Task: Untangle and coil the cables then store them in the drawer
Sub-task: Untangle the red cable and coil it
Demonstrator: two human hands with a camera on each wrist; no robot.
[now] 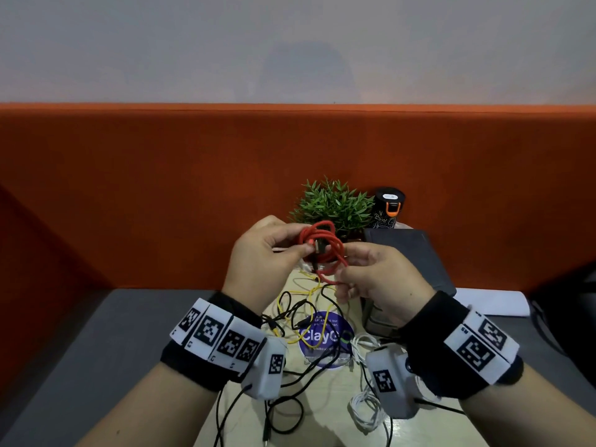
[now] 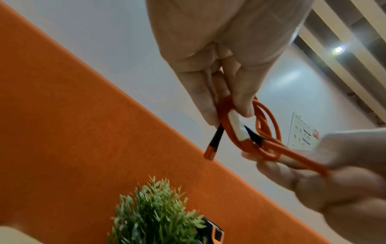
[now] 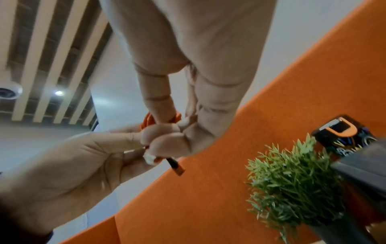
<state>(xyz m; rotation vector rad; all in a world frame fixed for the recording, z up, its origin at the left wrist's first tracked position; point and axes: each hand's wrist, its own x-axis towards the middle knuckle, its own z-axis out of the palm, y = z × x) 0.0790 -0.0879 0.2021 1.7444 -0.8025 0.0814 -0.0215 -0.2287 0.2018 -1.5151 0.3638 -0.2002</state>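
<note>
1. Left hand (image 1: 261, 253): raised above the desk (image 1: 129, 333), thumb and fingers pinching a red cable (image 1: 322, 246) wound into a small coil, connector ends protruding.
2. Right hand (image 1: 380, 279): fingers curled round a strand of the same coil, just beside the left.
3. Black cable (image 1: 290, 375), yellow cable (image 1: 309, 304), white cable (image 1: 364, 404): loose and intertwined on the desk below.
4. Potted plant (image 1: 335, 204), black bottle (image 1: 387, 208): against the orange partition (image 1: 161, 188).

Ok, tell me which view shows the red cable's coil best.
Left wrist: the red cable shows its loops and plug ends clearly. The head view shows it smaller between both hands; in the right wrist view fingers hide most of it.
</note>
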